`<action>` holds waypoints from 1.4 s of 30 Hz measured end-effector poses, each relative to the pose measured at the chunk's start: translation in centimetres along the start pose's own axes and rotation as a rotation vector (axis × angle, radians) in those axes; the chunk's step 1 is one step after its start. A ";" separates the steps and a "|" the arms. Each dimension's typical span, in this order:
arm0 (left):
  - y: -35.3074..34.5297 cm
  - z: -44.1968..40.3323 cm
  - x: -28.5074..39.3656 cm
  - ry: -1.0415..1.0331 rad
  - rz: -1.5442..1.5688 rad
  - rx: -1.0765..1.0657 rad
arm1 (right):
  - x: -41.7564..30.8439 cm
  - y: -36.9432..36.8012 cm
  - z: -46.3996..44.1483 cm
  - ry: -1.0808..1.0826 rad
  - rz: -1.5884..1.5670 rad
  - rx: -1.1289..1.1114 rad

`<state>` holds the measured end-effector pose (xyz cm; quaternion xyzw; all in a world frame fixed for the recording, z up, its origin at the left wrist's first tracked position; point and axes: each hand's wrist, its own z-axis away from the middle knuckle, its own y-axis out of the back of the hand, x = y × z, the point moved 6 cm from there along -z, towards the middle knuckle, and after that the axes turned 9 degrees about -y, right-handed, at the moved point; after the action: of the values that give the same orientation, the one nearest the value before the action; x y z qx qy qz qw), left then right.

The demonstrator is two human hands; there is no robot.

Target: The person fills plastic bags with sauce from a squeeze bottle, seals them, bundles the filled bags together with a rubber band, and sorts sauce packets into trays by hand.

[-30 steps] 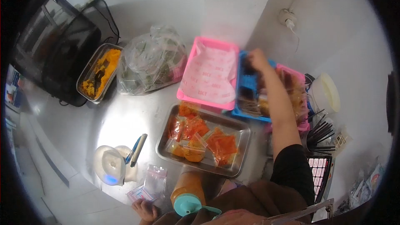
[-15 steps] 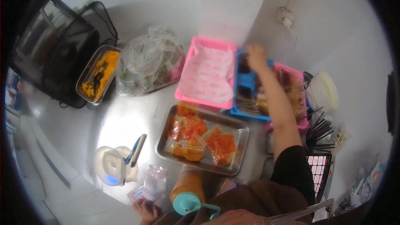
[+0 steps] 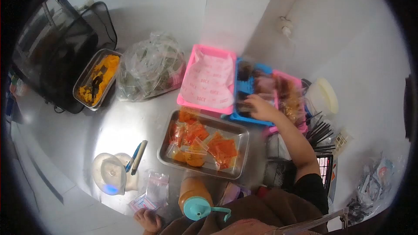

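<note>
My right hand [image 3: 259,108] reaches over the front part of a blue basket [image 3: 254,121] holding dark packets. Its fingers point left, slightly blurred, with the tips against dark contents; whether they grip anything is unclear. My left hand [image 3: 147,221] rests at the near edge of the metal table, fingers slightly apart and nothing visible in them. Just beyond it lie clear zip bags [image 3: 156,187]. A metal tray [image 3: 240,159] in the middle carries several small bags of orange-red food [image 3: 223,150]. An orange squeeze bottle [image 3: 196,191] with a turquoise cap stands near my body.
A paper-lined pink basket [image 3: 208,78] touches the blue one; another pink basket [image 3: 294,100] sits right of it. At left are a steel pan of yellow food [image 3: 104,72], a bag of greens [image 3: 150,67], a white device [image 3: 111,174] and pens [image 3: 138,156]. Black sticks [image 3: 321,135] stand right.
My right hand has come back from the far end of the blue basket to its near part. The whole view has shifted slightly left. My left hand stays at the table edge.
</note>
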<state>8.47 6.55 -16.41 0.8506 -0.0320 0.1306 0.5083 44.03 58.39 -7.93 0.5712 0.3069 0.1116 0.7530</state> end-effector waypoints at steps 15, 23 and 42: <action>-0.5 0.7 -0.7 -0.067 -0.016 0.051 | 4.4 1.7 -7.3 -0.156 0.052 0.387; -0.5 1.1 -1.1 -0.053 -0.038 0.005 | 2.9 3.3 -8.9 -0.309 0.196 0.476; -0.6 0.4 -0.9 0.001 0.132 -0.191 | -16.7 4.3 11.6 0.132 -0.280 0.059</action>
<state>7.75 6.45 -17.37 0.7944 -0.1000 0.1604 0.5772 38.58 41.92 3.50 0.5361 0.4356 0.0340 0.7223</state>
